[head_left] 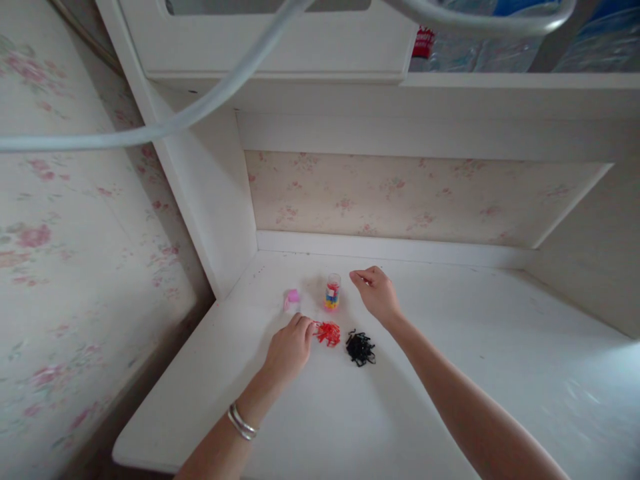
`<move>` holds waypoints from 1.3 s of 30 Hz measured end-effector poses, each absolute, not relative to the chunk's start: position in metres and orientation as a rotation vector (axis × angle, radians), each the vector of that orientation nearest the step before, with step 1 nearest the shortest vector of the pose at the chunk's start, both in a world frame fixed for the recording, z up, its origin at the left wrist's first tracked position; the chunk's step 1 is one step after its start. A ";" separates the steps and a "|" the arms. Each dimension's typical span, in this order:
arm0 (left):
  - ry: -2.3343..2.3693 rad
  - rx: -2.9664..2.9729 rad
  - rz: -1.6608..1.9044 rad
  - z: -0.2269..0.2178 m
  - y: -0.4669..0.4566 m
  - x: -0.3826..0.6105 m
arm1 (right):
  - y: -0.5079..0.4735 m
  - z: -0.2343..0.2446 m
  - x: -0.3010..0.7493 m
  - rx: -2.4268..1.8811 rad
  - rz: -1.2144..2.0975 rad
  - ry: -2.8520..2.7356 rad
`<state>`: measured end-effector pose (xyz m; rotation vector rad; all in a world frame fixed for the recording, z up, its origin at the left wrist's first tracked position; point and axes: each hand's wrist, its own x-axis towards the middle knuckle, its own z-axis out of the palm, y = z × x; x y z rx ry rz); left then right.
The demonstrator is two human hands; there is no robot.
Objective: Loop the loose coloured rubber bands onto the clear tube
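Upright clear cylindrical jar [333,293] just left of right hand [374,291]
Left hand [291,345] at thin red bands [329,334], grip unclear; right pinched closed

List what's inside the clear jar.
The clear jar shows red pieces above blue pieces, with yellow pieces lower down; these outer pieces hide whatever lies at its core.

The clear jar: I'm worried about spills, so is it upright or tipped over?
Upright: the jar stands with its base on the white tabletop and its clear top above the coloured contents.
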<state>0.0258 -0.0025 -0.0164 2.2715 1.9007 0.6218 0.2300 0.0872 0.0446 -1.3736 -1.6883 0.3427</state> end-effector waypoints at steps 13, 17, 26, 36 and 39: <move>1.686 2.147 1.198 0.009 0.017 0.038 | -0.003 -0.044 0.288 -1.489 0.589 -1.560; 1.688 2.222 1.282 0.041 0.037 0.046 | -0.003 -0.042 0.284 -1.505 0.558 -1.619; 1.758 2.432 1.115 0.062 0.076 0.063 | -0.005 -0.041 0.285 -1.528 0.508 -1.695; 1.751 2.450 0.976 0.056 0.077 0.062 | -0.003 -0.045 0.285 -1.533 0.495 -1.704; 1.733 2.442 0.979 0.056 0.077 0.060 | -0.003 -0.046 0.285 -1.538 0.505 -1.706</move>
